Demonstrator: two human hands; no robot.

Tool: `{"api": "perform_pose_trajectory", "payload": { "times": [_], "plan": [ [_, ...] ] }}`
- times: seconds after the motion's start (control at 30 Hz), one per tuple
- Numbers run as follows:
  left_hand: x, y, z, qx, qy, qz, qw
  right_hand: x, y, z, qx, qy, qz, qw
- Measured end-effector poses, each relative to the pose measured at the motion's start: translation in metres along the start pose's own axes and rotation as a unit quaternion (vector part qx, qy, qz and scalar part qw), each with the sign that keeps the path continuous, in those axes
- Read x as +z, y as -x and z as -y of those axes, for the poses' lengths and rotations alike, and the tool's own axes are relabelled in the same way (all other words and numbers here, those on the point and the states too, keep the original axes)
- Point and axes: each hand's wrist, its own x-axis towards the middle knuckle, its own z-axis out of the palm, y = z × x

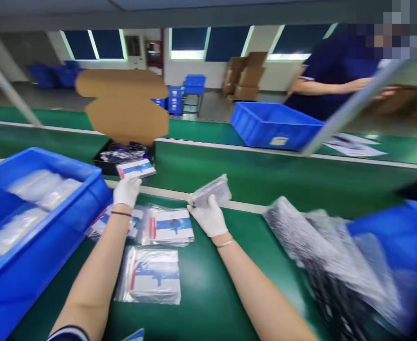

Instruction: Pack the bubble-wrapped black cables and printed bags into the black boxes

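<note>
My left hand (126, 191), in a white glove, holds a small bagged card with a blue stripe (136, 169) over an open black box (123, 158) whose cardboard lid (125, 105) stands up behind it. My right hand (210, 216), also gloved, grips a grey bubble-wrap pouch (211, 191) above the green table (208, 289). Stacks of clear bags with blue-striped cards (169, 226) lie between my forearms, and another stack (153, 275) lies nearer to me.
A blue bin (34, 227) with clear bags stands at my left. A pile of grey bubble pouches (329, 255) spills from a blue bin (393, 237) at right. Across the conveyor sits another blue bin (274, 124); a person in dark blue (332, 80) works there.
</note>
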Motion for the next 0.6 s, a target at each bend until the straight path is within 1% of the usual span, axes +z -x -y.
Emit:
{"api": "perform_pose_trajectory", "payload": {
  "times": [0.07, 0.13, 0.2, 0.3, 0.4, 0.47, 0.5, 0.57, 0.6],
  "plan": [
    [-0.011, -0.005, -0.007, -0.005, -0.002, -0.024, 1.000, -0.003, -0.004, 0.001, 0.013, 0.009, 0.014, 1.000],
    [-0.013, -0.008, -0.005, -0.010, -0.009, -0.030, 0.999, -0.004, -0.002, 0.001, 0.020, 0.018, 0.021, 0.999],
    [-0.010, -0.008, -0.003, -0.010, -0.020, -0.022, 0.999, -0.004, 0.002, 0.000, 0.019, 0.029, 0.020, 0.999],
    [0.001, -0.014, -0.010, 0.005, -0.056, -0.002, 0.998, -0.003, 0.004, 0.001, 0.022, 0.042, 0.027, 0.999],
    [0.028, -0.037, -0.028, 0.048, -0.130, 0.025, 0.990, -0.003, 0.003, 0.003, 0.030, 0.044, 0.034, 0.998],
    [0.050, -0.060, -0.044, 0.077, -0.211, 0.042, 0.974, -0.002, 0.003, 0.003, 0.032, 0.042, 0.033, 0.998],
    [0.059, -0.072, -0.052, 0.091, -0.260, 0.042, 0.960, -0.001, 0.003, 0.003, 0.033, 0.039, 0.032, 0.998],
    [0.071, -0.094, -0.066, 0.123, -0.369, 0.022, 0.921, 0.000, 0.005, 0.004, 0.043, 0.028, 0.030, 0.998],
    [0.072, -0.104, -0.072, 0.145, -0.428, 0.002, 0.892, 0.001, 0.005, 0.004, 0.048, 0.023, 0.029, 0.998]
  ]
}}
